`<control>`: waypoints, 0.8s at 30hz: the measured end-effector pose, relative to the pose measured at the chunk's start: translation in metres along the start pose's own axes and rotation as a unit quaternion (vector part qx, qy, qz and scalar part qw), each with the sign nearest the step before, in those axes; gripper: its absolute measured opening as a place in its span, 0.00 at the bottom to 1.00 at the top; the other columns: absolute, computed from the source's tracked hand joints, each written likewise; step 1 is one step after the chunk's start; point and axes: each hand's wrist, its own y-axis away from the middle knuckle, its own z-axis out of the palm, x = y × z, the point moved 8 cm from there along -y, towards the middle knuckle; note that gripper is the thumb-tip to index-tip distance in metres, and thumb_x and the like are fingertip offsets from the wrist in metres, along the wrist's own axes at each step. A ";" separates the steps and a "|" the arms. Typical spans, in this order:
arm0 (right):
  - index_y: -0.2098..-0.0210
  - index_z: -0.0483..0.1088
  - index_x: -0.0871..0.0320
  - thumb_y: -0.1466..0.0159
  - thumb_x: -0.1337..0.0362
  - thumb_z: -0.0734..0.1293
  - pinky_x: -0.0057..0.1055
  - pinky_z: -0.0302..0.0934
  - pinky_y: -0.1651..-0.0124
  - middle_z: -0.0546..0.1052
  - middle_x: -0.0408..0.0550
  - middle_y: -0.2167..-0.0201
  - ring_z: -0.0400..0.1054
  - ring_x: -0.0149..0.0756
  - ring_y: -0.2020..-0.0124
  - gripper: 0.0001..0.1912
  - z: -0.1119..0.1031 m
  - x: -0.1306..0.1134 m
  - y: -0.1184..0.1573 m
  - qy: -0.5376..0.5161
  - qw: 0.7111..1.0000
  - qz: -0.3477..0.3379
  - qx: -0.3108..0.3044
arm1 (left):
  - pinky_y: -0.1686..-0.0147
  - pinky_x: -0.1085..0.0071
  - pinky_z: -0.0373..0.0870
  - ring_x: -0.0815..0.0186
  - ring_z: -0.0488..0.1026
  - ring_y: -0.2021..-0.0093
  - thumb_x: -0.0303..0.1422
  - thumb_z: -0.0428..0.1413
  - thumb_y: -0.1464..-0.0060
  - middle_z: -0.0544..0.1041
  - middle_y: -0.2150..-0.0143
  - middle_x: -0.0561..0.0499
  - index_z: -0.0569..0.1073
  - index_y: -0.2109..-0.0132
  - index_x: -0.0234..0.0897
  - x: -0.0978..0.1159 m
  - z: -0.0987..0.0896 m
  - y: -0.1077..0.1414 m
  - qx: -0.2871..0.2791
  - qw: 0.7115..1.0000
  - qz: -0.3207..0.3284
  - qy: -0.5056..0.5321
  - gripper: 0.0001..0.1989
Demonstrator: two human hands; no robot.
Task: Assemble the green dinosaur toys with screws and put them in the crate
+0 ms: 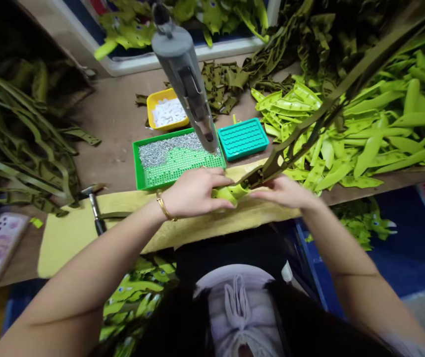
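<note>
My left hand (pixel 197 191) is closed around a small lime-green plastic part (pixel 235 192), its thumb lying along the near side. Closed at the lower end of a long, curved olive plastic strip (pixel 266 169) is my right hand (pixel 285 192). The strip's end meets the green part between my hands, and its rest arches up to the right. Beneath both hands lies a yellow cloth (pixel 183 232). A grey electric screwdriver (pixel 186 79) hangs tip-down just beyond my left hand. Past my fingers sits a green tray (pixel 137 168) with many small silver screws (pixel 153 154).
A teal tray (pixel 242 139) and a yellow tray (pixel 149 111) of white pieces stand behind. Lime-green parts (pixel 376 134) heap on the right, olive strips (pixel 30 134) on the left. A hammer (pixel 94 208) and a phone (pixel 0 248) lie at left.
</note>
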 end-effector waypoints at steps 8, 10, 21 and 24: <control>0.51 0.71 0.66 0.39 0.64 0.66 0.47 0.59 0.39 0.75 0.60 0.50 0.67 0.50 0.45 0.18 -0.074 -0.018 -0.201 0.433 0.898 0.004 0.085 | 0.59 0.65 0.66 0.57 0.73 0.55 0.50 0.58 0.46 0.77 0.55 0.50 0.75 0.46 0.42 -0.004 0.016 0.001 -0.059 0.998 -0.022 -0.004 0.25; 0.46 0.66 0.71 0.41 0.55 0.69 0.49 0.61 0.42 0.73 0.69 0.48 0.66 0.55 0.44 0.30 -0.060 -0.005 -0.236 0.520 0.851 0.046 0.057 | 0.58 0.65 0.67 0.58 0.73 0.55 0.50 0.58 0.46 0.77 0.55 0.50 0.75 0.46 0.43 -0.002 0.017 0.003 -0.062 0.998 -0.027 -0.008 0.25; 0.53 0.65 0.61 0.38 0.64 0.63 0.35 0.67 0.57 0.72 0.60 0.52 0.72 0.39 0.57 0.14 -0.158 -0.040 -0.073 0.227 0.886 -0.086 0.395 | 0.62 0.66 0.67 0.56 0.74 0.55 0.51 0.57 0.49 0.78 0.55 0.47 0.76 0.47 0.41 -0.024 0.003 -0.010 -0.022 0.998 -0.040 0.031 0.27; 0.57 0.62 0.52 0.43 0.63 0.70 0.30 0.65 0.67 0.71 0.51 0.59 0.70 0.33 0.65 0.17 -0.167 -0.026 0.035 -0.042 0.839 -0.162 0.517 | 0.60 0.67 0.67 0.57 0.74 0.55 0.51 0.58 0.52 0.78 0.53 0.48 0.77 0.47 0.42 -0.035 0.002 -0.022 -0.013 0.996 -0.066 0.064 0.28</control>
